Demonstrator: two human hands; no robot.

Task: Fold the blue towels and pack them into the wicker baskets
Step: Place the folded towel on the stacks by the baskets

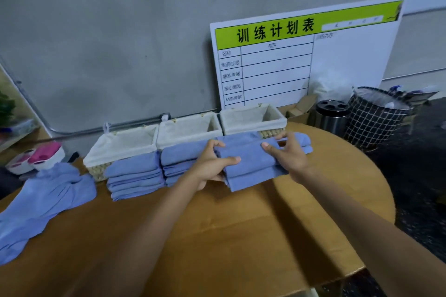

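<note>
Three wicker baskets with white cloth liners stand in a row at the back of the table: left (120,146), middle (188,129), right (252,118). Both hands hold a stack of folded blue towels (251,166) just above the table in front of the right basket. My left hand (212,164) grips its left end, thumb on top. My right hand (287,152) grips its right end. Two more folded stacks sit in front of the baskets, one at the left (134,176) and one in the middle (178,159). Unfolded blue towels (45,202) lie heaped at the left.
The wooden table (217,236) has a rounded right edge. A white schedule board (301,55) leans on the wall behind the right basket. A steel bin (331,116) and a checked laundry basket (376,118) stand on the floor at right. Pink and white containers (38,155) sit at left.
</note>
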